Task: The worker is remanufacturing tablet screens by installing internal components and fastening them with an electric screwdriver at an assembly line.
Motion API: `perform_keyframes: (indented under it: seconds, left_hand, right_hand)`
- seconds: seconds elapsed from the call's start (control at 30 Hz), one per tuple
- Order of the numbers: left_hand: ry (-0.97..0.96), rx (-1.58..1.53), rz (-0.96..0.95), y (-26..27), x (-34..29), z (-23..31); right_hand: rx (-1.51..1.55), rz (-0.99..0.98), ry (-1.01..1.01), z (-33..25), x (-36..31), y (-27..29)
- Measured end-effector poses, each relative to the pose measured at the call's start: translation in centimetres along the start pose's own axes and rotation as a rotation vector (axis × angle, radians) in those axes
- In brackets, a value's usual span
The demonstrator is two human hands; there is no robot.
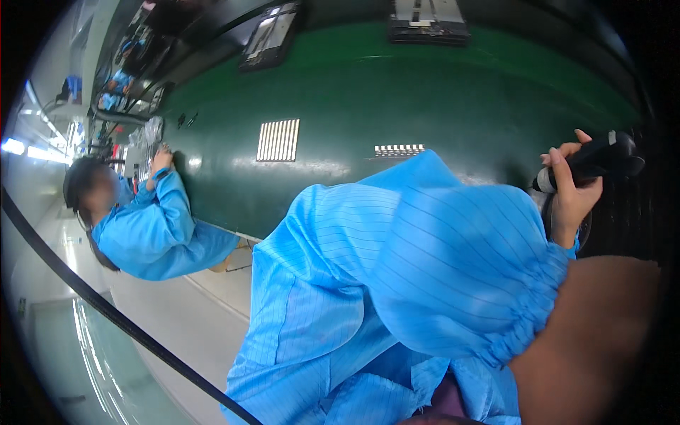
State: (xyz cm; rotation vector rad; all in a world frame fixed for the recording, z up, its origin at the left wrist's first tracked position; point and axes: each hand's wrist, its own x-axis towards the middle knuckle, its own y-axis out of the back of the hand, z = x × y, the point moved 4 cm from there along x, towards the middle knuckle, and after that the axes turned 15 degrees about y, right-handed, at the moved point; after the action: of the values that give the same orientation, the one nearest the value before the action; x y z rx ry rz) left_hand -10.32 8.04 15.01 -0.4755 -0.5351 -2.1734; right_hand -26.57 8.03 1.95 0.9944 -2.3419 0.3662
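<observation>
At the far right, my right hand (pixel 572 195) is closed round a black handheld tool (pixel 598 161) with a narrow, pale-banded end to the left and a thick end to the right. Its exact kind is unclear. My left arm, in a blue striped sleeve (pixel 453 262), crosses the middle of the view. Beyond its gathered cuff, my left hand (pixel 588 340) is a large blurred patch of skin very near the camera; its fingers do not show. On the green bench beyond the sleeve lies a row of small black-and-white pieces (pixel 399 150).
The green bench top (pixel 340 99) bears a block of pale strips (pixel 278 140) and small dark items (pixel 188 120). Flat dark devices (pixel 428 25) lie along its far side. A person in blue (pixel 152 234) works at the left. A black cable (pixel 106 312) crosses the lower left.
</observation>
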Motion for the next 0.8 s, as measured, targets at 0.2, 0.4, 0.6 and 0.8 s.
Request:
perform_keyframes:
  seconds: [0.2, 0.4, 0.6, 0.8]
  left_hand:
    - [0.165, 0.157, -0.039, -0.5, -0.4, 1.0]
    - [-0.191, 0.306, 0.025, -0.3, 1.8, -7.9]
    - [0.384, -0.166, -0.491, -7.0, -0.3, -17.9]
    - [0.538, -0.294, -0.445, -7.9, -0.3, -22.1]
  right_hand:
    - [-0.129, 0.152, 0.101, -1.4, 0.2, 4.1]
    - [-0.281, 0.063, 0.210, 0.0, -0.4, 0.3]
    - [-0.456, -0.109, 0.234, -2.8, -3.3, 1.8]
    - [-0.463, -0.385, 0.071, -8.3, -8.0, 2.8]
